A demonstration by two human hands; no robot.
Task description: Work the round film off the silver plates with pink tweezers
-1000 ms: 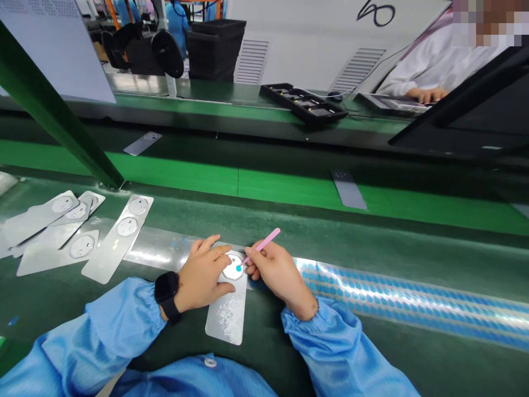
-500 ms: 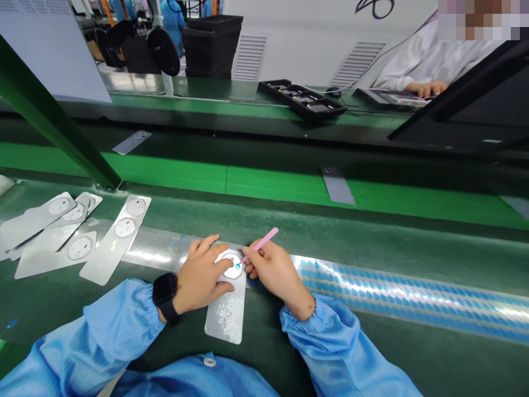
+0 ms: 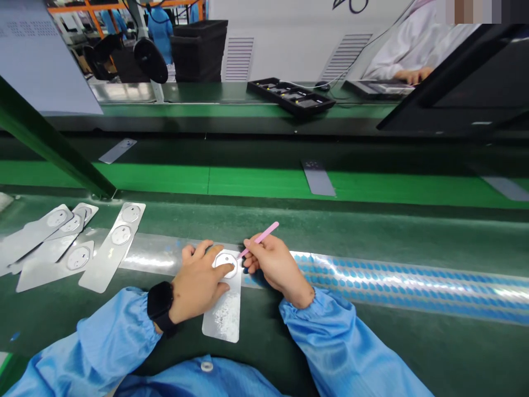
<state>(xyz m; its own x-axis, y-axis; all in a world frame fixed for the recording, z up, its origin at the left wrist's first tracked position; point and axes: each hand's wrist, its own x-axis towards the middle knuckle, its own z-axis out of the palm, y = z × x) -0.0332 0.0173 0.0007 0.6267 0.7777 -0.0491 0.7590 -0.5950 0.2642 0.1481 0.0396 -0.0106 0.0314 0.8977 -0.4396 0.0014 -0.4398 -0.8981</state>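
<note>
Flat on the bench in front of me lies a silver metal plate (image 3: 223,317) with a white round part (image 3: 226,260) at its far end. My left hand (image 3: 200,281), a black watch on its wrist, rests over the plate's left edge with fingers spread. Its index fingertip presses on the round part and hides some of it. In my right hand (image 3: 273,264), pink tweezers (image 3: 266,232) are pinched between thumb and fingers. Their tip is at the right edge of the round part; whether it touches, I cannot tell.
A clear strip with rows of blue dots (image 3: 392,286) runs right along the green bench. More metal plates (image 3: 105,262) lie at left, some overlapping. Further plates (image 3: 318,179) lie on the green belt beyond. A black tray (image 3: 291,96) and a person's hand (image 3: 413,75) are behind.
The tweezers' tip has moved from the middle of the round part to its right edge. The small blue piece seen there before no longer shows. The camera view has shifted slightly.
</note>
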